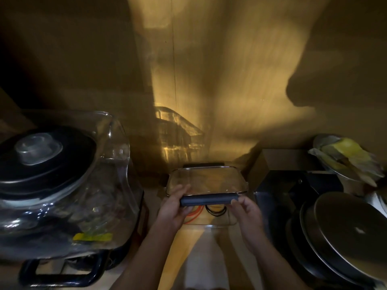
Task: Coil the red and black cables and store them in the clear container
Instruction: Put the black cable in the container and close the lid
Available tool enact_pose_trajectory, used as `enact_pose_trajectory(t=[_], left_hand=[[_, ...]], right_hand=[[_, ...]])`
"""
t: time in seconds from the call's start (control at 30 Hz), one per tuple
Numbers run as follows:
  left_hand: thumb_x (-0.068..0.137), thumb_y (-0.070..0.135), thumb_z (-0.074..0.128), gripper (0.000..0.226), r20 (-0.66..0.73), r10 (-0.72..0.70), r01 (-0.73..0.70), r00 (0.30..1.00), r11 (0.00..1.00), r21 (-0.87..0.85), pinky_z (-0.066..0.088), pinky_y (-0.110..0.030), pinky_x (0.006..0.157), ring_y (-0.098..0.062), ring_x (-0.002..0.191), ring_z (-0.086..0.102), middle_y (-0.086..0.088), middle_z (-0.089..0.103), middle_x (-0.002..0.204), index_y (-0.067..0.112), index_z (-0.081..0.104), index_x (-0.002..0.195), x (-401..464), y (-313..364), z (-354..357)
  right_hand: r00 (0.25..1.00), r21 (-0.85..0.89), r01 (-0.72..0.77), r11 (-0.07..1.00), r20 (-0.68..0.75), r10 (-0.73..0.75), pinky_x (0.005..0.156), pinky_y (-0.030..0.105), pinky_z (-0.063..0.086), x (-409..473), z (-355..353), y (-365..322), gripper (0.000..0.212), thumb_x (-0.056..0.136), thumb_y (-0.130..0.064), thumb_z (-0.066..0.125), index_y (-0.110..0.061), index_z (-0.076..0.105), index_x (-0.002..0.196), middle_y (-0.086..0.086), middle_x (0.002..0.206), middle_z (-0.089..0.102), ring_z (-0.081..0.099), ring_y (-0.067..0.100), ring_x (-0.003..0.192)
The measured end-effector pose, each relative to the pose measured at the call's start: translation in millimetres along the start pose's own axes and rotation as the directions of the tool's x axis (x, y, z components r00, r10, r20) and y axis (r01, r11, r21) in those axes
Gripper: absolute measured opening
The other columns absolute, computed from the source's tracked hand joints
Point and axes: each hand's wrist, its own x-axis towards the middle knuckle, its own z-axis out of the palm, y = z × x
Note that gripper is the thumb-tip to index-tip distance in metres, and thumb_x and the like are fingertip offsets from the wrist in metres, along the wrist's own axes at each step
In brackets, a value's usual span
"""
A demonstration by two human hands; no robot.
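A clear container [219,223] stands in the middle of a dim shelf. Inside it lie the coiled red cable [195,214] on the left and the coiled black cable [215,211] beside it. A clear lid [206,180] with a dark blue clip bar along its near edge sits tilted over the container, partly covering it. My left hand [174,208] grips the left end of the bar. My right hand [245,210] holds the right end with its fingertips.
A large glass pot lid [52,164] on a dark-handled pot fills the left side. Stacked dark pans [345,233] sit on the right, with a brown box [280,162] and a bowl of yellow cloth [347,158] behind. A wooden wall stands close behind the container.
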Motion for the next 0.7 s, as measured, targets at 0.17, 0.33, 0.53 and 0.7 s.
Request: enact_pose_trajectory(t=[0.17, 0.33, 0.53, 0.7], left_hand=[[0.068, 0.005, 0.080, 0.058, 0.106, 0.001, 0.009, 0.994, 0.996, -0.093, 0.062, -0.048, 0.076, -0.031, 0.100, 0.069, -0.015, 0.069, 0.115, 0.013, 0.060, 0.123, -10, -2, -16], [0.083, -0.002, 0.066, 0.039, 0.200, 0.000, 0.024, 0.980, 0.993, -0.117, 0.059, -0.050, 0.076, -0.038, 0.098, 0.071, -0.017, 0.072, 0.114, 0.015, 0.062, 0.118, -8, -6, -37], [0.081, -0.003, 0.063, 0.037, 0.259, -0.002, 0.026, 0.966, 0.996, -0.090, 0.059, -0.050, 0.074, -0.041, 0.102, 0.068, -0.017, 0.071, 0.116, 0.016, 0.067, 0.113, -3, -6, -56], [0.078, -0.002, 0.065, 0.046, 0.281, -0.033, 0.048, 0.959, 0.998, -0.046, 0.062, -0.047, 0.069, -0.047, 0.115, 0.060, -0.020, 0.069, 0.119, 0.013, 0.062, 0.121, -3, -13, -61]], right_hand=[[0.996, 0.169, -0.086, 0.982, -0.012, 0.089, 0.091, 0.043, 0.054, -5, 1, 13, 0.013, 0.091, -0.016, 0.060, -0.004, 0.066, 0.093, 0.017, 0.099, 0.073, 0.070, 0.030, 0.098], [0.986, 0.346, -0.164, 0.924, 0.028, 0.165, 0.085, 0.038, 0.055, -6, 8, 18, 0.019, 0.094, -0.009, 0.056, 0.000, 0.053, 0.110, 0.020, 0.098, 0.074, 0.071, 0.031, 0.098], [0.977, 0.377, -0.174, 0.910, -0.051, 0.208, 0.087, 0.044, 0.054, 1, 4, 26, 0.043, 0.090, -0.012, 0.061, -0.006, 0.045, 0.129, 0.021, 0.114, 0.069, 0.069, 0.033, 0.103], [0.975, 0.341, -0.195, 0.920, -0.038, 0.220, 0.096, 0.054, 0.047, 4, 1, 23, 0.053, 0.087, -0.020, 0.063, -0.006, 0.045, 0.135, 0.016, 0.112, 0.072, 0.070, 0.033, 0.100]])
